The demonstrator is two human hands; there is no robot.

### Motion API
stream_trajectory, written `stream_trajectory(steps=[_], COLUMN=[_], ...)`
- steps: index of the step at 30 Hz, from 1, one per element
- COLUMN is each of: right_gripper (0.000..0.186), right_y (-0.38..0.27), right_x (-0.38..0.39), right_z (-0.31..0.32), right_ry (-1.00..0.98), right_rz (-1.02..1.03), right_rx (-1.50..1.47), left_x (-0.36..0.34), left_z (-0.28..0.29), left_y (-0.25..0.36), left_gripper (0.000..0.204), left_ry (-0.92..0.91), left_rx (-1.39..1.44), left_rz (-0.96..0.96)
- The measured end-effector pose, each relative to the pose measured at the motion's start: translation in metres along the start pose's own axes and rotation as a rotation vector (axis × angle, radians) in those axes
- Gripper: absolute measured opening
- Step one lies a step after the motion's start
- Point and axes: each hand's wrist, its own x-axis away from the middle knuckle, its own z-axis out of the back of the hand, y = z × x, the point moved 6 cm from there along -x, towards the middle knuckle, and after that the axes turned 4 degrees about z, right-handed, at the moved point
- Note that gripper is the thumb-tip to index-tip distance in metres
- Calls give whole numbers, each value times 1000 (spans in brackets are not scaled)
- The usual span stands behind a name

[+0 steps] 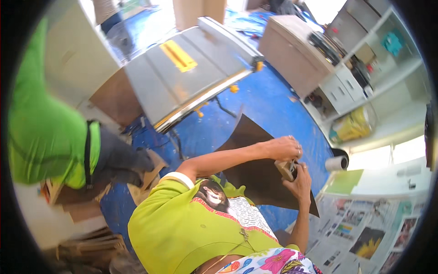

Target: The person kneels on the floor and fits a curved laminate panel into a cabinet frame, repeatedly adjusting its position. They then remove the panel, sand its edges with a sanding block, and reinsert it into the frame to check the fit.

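Observation:
My two hands are close together right of centre, above a large dark brown sheet (255, 176) with curved edges. My right hand (299, 182) is closed around a small tan block-like thing (285, 170) that has a grey and dark part beside it; its exact kind is unclear. Just above it, my left hand (284, 148) reaches across with bent fingers, its fingertips at the top of the block-like thing. What those fingers pinch is hidden.
A table saw (182, 64) with a yellow insert stands ahead on the blue floor covering (283, 105). At left is a person in a green top (54, 141). Newspaper (360, 228) lies at right, near a white roll (336, 163). Beyond are a wooden cabinet (292, 55) and white drawers (340, 89).

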Motion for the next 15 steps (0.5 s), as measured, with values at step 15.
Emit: stream_trajectory(steps=[15], right_gripper=[67], right_y=[188], right_x=[-140], right_z=[224], right_ry=[321], right_rz=[-371], right_rx=[227], left_x=[19], left_z=[-244], left_y=[-330], left_gripper=[36], left_ry=[177], left_rx=[433], left_rz=[1144])
